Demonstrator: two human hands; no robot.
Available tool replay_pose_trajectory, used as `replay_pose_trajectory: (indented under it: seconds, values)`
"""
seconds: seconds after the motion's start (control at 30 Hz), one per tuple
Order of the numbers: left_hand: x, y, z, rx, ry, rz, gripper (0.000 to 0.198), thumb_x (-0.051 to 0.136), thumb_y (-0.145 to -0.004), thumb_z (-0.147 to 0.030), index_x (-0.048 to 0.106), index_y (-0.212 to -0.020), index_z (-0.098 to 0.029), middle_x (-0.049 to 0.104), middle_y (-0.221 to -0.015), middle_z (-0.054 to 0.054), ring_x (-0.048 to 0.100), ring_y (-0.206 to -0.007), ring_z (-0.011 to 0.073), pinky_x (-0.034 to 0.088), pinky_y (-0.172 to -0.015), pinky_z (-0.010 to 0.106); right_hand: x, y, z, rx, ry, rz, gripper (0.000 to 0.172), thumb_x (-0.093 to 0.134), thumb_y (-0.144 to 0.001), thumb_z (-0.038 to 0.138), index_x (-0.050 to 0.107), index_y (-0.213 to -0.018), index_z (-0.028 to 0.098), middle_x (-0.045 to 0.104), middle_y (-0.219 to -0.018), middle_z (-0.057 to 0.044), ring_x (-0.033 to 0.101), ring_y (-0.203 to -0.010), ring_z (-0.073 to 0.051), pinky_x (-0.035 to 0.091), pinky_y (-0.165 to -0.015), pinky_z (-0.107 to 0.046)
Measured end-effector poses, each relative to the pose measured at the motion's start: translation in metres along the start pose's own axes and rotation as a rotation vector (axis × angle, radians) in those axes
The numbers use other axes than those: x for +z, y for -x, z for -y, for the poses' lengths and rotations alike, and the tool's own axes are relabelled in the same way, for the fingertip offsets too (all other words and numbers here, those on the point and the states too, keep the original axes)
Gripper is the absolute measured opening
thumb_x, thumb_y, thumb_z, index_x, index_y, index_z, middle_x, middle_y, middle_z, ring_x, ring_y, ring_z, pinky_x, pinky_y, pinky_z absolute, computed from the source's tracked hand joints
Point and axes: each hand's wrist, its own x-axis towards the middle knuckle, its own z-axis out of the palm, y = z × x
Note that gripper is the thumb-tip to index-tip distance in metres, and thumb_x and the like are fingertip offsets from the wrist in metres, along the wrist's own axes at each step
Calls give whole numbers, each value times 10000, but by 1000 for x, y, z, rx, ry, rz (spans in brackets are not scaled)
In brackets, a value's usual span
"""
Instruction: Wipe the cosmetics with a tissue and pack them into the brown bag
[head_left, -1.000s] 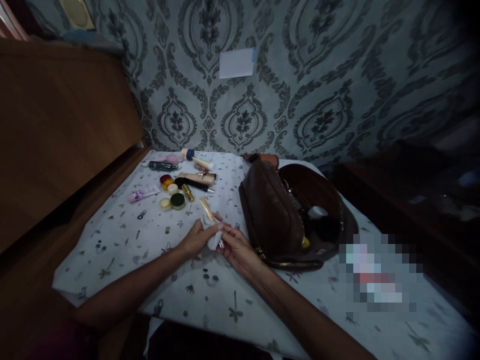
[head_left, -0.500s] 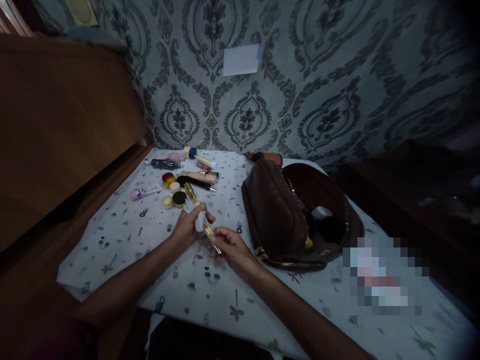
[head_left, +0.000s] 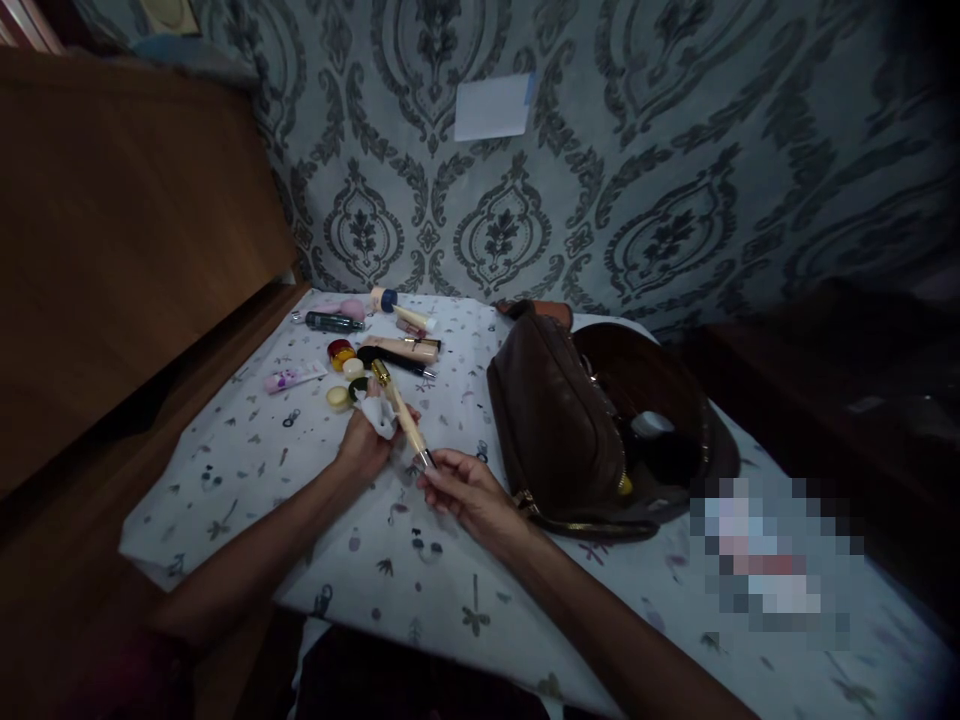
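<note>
My right hand point(head_left: 469, 495) is closed, fingertips pinching the lower end of a slender beige cosmetic tube point(head_left: 407, 422), which slants up and away to the left. Its near end looks dark and shiny. A gold cylinder point(head_left: 381, 373) lines up with the far end; whether the two are joined I cannot tell. My left hand point(head_left: 366, 445) is closed around a crumpled white tissue point(head_left: 377, 415), just left of the tube. Close beyond that hand are a dark green-lidded jar point(head_left: 358, 386), partly covered, a cream-lidded jar point(head_left: 339, 398) and a smaller white jar point(head_left: 353, 369).
More cosmetics lie farther back: a red-and-amber jar point(head_left: 341, 353), a black stick point(head_left: 397, 361), a beige tube point(head_left: 405, 348) and a purple-white tube point(head_left: 295, 377). A brown leather bag point(head_left: 551, 420) stands gaping at right. A wooden cabinet point(head_left: 142, 200) borders the left side.
The tissue has come away from the tube's middle toward the left, baring more of the tube. My right hand has shifted slightly to the right, still gripping the tube's near end.
</note>
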Motion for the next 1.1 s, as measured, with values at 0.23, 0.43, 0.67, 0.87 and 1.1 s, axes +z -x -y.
replay_pose_trajectory:
  seconds: [0.23, 0.43, 0.67, 0.87, 1.1]
  values:
    - [5, 6, 12, -172, -26, 77, 478, 667, -773, -651, 566, -794, -184, 575, -573, -23, 482, -416, 96, 318, -356, 192, 1, -2, 0, -179, 62, -73, 410, 844, -649, 455, 685, -919, 189, 673, -756, -4, 530, -548, -91, 358, -495, -219]
    - [7, 14, 13, -236, 18, 148, 467, 700, -762, -595, 600, -994, -203, 720, -910, 79, 697, -917, 245, 568, -707, 327, -1, -4, 1, -284, 258, -155, 331, 800, -698, 450, 669, -866, 196, 618, -720, 22, 481, -534, -89, 365, -498, -230]
    - [0, 24, 15, -246, 9, 340, 613, 687, -508, -68, 620, -1100, -213, 702, -1160, 94, 607, -1181, 306, 541, -897, 409, -9, -13, -8, -300, 290, -230, 364, 839, -616, 402, 638, -844, 202, 582, -677, 38, 463, -500, -90, 352, -467, -224]
    - [8, 20, 17, -217, -54, 324, 466, 654, -550, -88, 653, -1008, -171, 748, -967, 90, 694, -999, 293, 582, -785, 370, -7, -10, 0, -365, 300, -272, 342, 777, -692, 463, 628, -864, 207, 579, -683, 19, 472, -527, -108, 361, -470, -232]
    - [4, 10, 20, -104, -103, 228, 276, 782, -560, -168, 645, -800, -167, 714, -725, 24, 696, -669, 201, 542, -572, 271, 1, 5, 7, -486, 361, -331, 311, 698, -802, 473, 615, -974, 228, 608, -750, -2, 508, -574, -128, 414, -534, -264]
